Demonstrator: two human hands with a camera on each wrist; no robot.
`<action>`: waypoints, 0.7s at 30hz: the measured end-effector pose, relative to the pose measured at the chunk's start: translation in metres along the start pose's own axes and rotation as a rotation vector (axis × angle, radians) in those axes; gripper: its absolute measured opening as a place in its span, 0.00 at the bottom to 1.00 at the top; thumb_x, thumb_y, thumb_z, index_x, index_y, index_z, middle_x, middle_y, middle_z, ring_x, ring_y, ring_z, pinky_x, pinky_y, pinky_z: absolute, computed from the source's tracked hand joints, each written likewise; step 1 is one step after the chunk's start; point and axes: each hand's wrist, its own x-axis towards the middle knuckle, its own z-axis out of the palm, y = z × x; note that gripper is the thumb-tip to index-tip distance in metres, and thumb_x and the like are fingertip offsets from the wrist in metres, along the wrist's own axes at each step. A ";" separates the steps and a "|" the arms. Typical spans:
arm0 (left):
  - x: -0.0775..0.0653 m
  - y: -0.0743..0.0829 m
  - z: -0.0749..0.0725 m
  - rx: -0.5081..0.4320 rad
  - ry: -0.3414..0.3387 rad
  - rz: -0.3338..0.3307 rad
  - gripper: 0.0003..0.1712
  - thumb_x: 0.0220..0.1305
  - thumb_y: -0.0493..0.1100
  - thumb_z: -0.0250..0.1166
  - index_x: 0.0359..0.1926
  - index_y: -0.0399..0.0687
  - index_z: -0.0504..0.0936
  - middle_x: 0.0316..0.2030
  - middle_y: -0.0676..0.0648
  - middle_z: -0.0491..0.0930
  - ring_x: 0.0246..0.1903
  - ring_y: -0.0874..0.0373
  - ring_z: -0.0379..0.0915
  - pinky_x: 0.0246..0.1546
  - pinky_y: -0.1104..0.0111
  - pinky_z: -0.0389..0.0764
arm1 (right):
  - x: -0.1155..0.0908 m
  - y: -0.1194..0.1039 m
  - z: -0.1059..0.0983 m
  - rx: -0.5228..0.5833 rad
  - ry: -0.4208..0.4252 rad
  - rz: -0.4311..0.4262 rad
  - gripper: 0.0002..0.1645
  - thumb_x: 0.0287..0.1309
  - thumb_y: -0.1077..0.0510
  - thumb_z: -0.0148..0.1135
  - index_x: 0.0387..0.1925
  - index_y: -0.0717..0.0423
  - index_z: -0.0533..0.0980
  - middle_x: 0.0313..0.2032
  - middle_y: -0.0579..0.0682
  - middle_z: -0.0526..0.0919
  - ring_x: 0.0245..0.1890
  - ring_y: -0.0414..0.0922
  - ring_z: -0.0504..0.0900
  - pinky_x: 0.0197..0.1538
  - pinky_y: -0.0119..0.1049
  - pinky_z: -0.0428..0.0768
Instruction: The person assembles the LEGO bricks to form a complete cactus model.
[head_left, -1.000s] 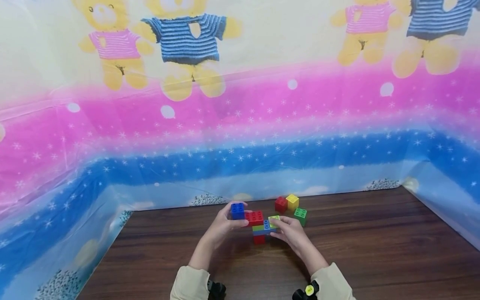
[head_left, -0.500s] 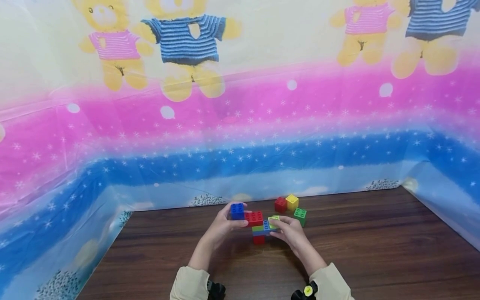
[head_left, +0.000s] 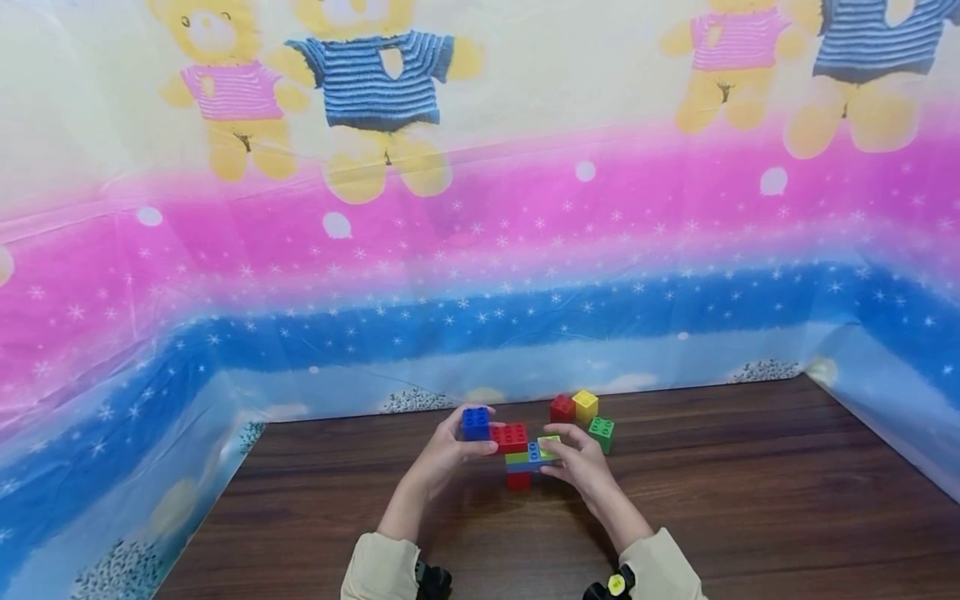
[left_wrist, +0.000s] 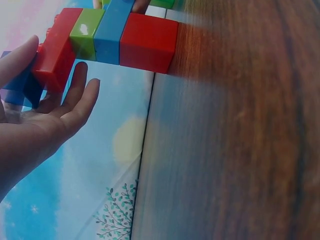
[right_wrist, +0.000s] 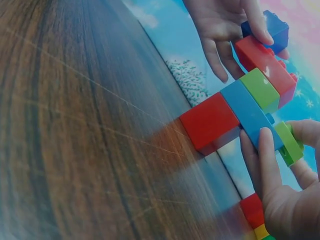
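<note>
Brick stack point(head_left: 517, 459): stood on the table point(head_left: 750, 467), which was dark, wood-grained and glossy beneath it.
Left hand point(head_left: 442, 450): gripped the stack's upper left end, thumb against the upper red brick point(head_left: 510, 437), beside the dark blue brick point(head_left: 476, 423).
Right hand point(head_left: 585, 467): held the stack's right end, around the light green brick point(right_wrist: 288, 145) and long blue brick point(right_wrist: 250, 112).
Head view: alone showed whole the loose red brick point(head_left: 562, 408), loose yellow brick point(head_left: 586, 405) and loose green brick point(head_left: 602, 433), behind and right of the stack.
Right wrist view: showed the long blue brick between the red base brick point(right_wrist: 210, 125) and middle green brick point(right_wrist: 260, 89).
Left wrist view: showed fingers reaching beyond the upper red brick.
Cloth backdrop point(head_left: 480, 275): rose behind the stack in pale blue, blue, pink and cream, with printed bears point(head_left: 382, 83).
Count: six stacked bricks visible, three loose; two hands; four bears.
</note>
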 end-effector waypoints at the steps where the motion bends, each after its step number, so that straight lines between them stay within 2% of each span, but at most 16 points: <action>1: 0.000 0.000 0.000 -0.004 0.002 -0.006 0.28 0.61 0.37 0.66 0.62 0.44 0.69 0.61 0.35 0.76 0.59 0.45 0.76 0.59 0.54 0.78 | 0.000 0.000 0.000 -0.004 -0.001 -0.002 0.22 0.64 0.59 0.59 0.57 0.63 0.72 0.53 0.59 0.73 0.40 0.42 0.81 0.44 0.37 0.86; 12: -0.001 -0.001 -0.001 -0.001 0.001 -0.011 0.28 0.62 0.37 0.66 0.62 0.44 0.69 0.61 0.35 0.75 0.60 0.44 0.75 0.60 0.53 0.77 | 0.001 0.002 0.000 0.003 -0.009 0.001 0.18 0.64 0.59 0.60 0.53 0.64 0.75 0.49 0.56 0.77 0.39 0.42 0.82 0.44 0.38 0.86; 17: -0.001 -0.001 -0.001 0.000 0.002 -0.011 0.28 0.62 0.37 0.66 0.62 0.44 0.68 0.61 0.35 0.75 0.59 0.45 0.75 0.59 0.53 0.78 | 0.002 0.003 -0.001 -0.027 -0.014 -0.005 0.18 0.64 0.57 0.60 0.52 0.63 0.76 0.49 0.56 0.77 0.39 0.42 0.82 0.43 0.38 0.86; 21: 0.000 -0.001 -0.001 -0.003 0.004 -0.013 0.28 0.62 0.37 0.66 0.62 0.44 0.69 0.61 0.35 0.76 0.58 0.45 0.76 0.59 0.54 0.78 | 0.005 0.003 -0.004 -0.096 -0.015 -0.011 0.17 0.64 0.55 0.61 0.50 0.60 0.77 0.51 0.58 0.78 0.38 0.43 0.83 0.44 0.40 0.86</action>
